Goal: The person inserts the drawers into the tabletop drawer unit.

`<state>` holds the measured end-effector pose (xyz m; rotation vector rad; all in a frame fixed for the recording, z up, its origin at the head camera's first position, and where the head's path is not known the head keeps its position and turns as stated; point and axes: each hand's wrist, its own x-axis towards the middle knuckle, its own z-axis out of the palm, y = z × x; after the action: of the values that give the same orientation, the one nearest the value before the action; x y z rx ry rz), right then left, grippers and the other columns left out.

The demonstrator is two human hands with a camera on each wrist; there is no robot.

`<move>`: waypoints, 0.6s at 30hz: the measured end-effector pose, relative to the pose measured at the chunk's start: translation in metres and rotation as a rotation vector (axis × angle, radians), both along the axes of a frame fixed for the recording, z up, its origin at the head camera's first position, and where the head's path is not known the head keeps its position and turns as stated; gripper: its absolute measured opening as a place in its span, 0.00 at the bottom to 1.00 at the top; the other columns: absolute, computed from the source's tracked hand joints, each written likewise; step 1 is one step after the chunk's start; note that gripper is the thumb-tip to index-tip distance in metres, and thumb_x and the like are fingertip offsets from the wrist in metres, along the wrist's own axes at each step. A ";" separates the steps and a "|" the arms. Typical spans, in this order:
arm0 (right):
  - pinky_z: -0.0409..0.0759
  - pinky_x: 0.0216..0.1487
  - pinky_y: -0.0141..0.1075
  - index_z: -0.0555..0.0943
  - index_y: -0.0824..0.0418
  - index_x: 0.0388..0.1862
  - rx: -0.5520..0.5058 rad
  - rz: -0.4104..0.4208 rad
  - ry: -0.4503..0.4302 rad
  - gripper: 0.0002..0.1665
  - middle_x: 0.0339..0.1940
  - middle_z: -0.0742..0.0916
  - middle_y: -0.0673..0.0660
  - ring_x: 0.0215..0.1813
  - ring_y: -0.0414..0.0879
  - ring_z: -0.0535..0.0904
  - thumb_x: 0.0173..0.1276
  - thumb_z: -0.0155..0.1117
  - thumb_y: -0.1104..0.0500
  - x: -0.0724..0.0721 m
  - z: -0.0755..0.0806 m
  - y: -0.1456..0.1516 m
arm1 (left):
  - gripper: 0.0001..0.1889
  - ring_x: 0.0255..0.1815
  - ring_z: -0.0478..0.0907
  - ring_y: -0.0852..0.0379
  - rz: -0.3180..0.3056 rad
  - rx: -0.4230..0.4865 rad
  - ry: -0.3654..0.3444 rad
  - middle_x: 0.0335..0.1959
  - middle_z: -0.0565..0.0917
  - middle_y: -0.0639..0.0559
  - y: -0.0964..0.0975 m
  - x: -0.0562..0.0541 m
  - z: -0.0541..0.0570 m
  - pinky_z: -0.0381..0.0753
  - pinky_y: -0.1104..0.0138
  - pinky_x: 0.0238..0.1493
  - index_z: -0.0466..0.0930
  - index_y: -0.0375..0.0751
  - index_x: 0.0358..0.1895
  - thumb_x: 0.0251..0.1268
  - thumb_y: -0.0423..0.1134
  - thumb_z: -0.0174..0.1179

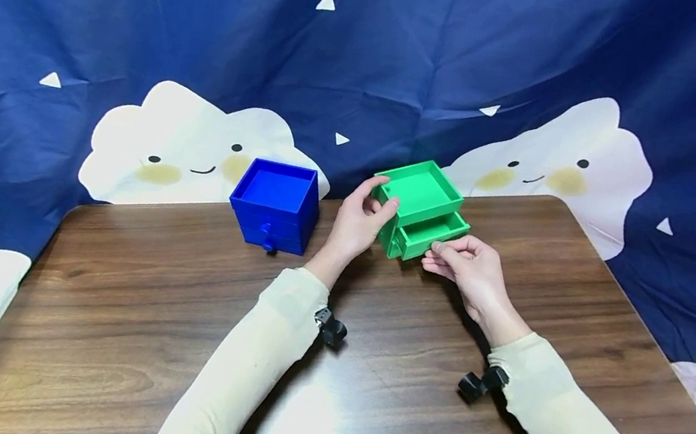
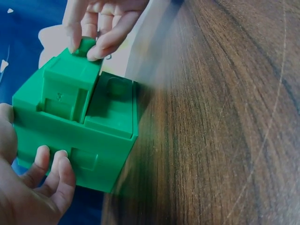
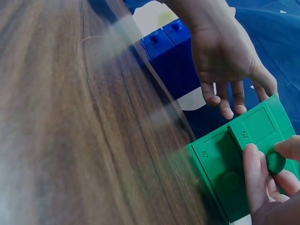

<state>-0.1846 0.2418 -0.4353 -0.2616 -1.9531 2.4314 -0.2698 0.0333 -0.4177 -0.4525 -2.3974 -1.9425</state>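
A small green drawer box (image 1: 428,213) with a shallow tray top stands near the table's back edge. Its upper drawer (image 1: 416,248) is pulled partway out, and the inside shows from above. My left hand (image 1: 355,227) grips the box at its left, the thumb by the front top corner and other fingers along the side wall. In the right wrist view, the thumb and fingers of my right hand (image 3: 262,192) pinch the drawer's round green knob (image 3: 276,162). The lower drawer (image 2: 111,101) sits closed beneath it.
Left of the green box stands a similar blue drawer box (image 1: 275,221) with knobs on its front. Both boxes are on a brown wood-grain table (image 1: 136,305). Behind the table hangs a dark blue cloth (image 1: 375,47) with white clouds.
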 end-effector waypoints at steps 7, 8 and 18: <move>0.92 0.45 0.37 0.77 0.66 0.41 -0.006 -0.020 0.000 0.05 0.31 0.94 0.54 0.34 0.42 0.93 0.78 0.64 0.70 -0.004 -0.001 -0.005 | 0.24 0.32 0.73 0.61 0.003 -0.020 0.012 0.32 0.76 0.57 0.001 0.001 -0.001 0.73 0.72 0.39 0.79 0.46 0.73 0.78 0.44 0.66; 0.92 0.45 0.36 0.77 0.66 0.41 -0.006 -0.023 0.003 0.05 0.31 0.94 0.54 0.34 0.42 0.93 0.78 0.64 0.70 -0.004 -0.001 -0.005 | 0.24 0.32 0.73 0.61 0.002 -0.022 0.014 0.32 0.76 0.56 0.001 0.001 -0.001 0.73 0.72 0.39 0.79 0.46 0.73 0.78 0.44 0.66; 0.92 0.44 0.35 0.76 0.66 0.43 -0.031 -0.047 0.022 0.04 0.30 0.94 0.53 0.33 0.41 0.93 0.78 0.63 0.70 -0.013 0.001 -0.012 | 0.25 0.32 0.73 0.62 -0.003 -0.025 0.022 0.32 0.76 0.57 -0.001 -0.001 0.002 0.73 0.72 0.39 0.79 0.45 0.73 0.77 0.43 0.66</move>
<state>-0.1978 0.2300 -0.4347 -0.2776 -1.8802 2.4260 -0.2711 0.0328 -0.4159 -0.4756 -2.4110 -1.9008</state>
